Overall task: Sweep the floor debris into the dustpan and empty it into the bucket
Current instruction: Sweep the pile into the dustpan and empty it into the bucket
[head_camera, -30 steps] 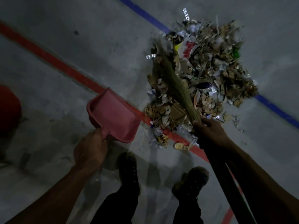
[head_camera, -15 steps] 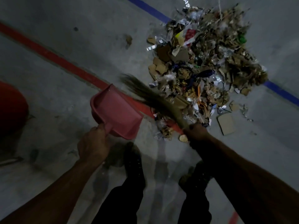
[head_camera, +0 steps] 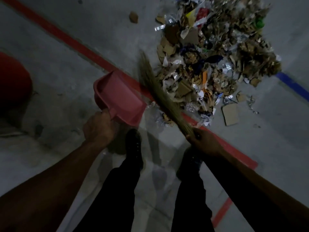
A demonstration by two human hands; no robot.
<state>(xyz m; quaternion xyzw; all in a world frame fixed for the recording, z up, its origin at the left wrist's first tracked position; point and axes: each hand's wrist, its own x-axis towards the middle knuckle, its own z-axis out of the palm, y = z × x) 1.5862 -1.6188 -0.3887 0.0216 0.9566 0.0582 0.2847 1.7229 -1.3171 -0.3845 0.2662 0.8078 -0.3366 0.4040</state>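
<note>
A big heap of debris (head_camera: 217,57), made of cardboard scraps, foil and paper, lies on the grey floor at upper right. My left hand (head_camera: 98,129) grips the handle of a pink dustpan (head_camera: 118,99), whose open mouth faces the heap. My right hand (head_camera: 204,141) grips a straw broom (head_camera: 157,87) at the base of its bristles. The bristles slant up and left along the heap's left edge, between pan and debris. Nothing shows inside the pan. A red bucket (head_camera: 13,84) sits at the left edge, partly cut off.
A red floor line (head_camera: 73,46) runs diagonally under the pan and broom; a blue line (head_camera: 294,84) shows at right. A loose cardboard piece (head_camera: 230,114) lies right of the heap. My two dark shoes (head_camera: 133,146) stand just behind the pan.
The broom bristles swung left off the heap toward the dustpan, then back a little toward the heap's edge. The dustpan and my left hand stayed about where they were.
</note>
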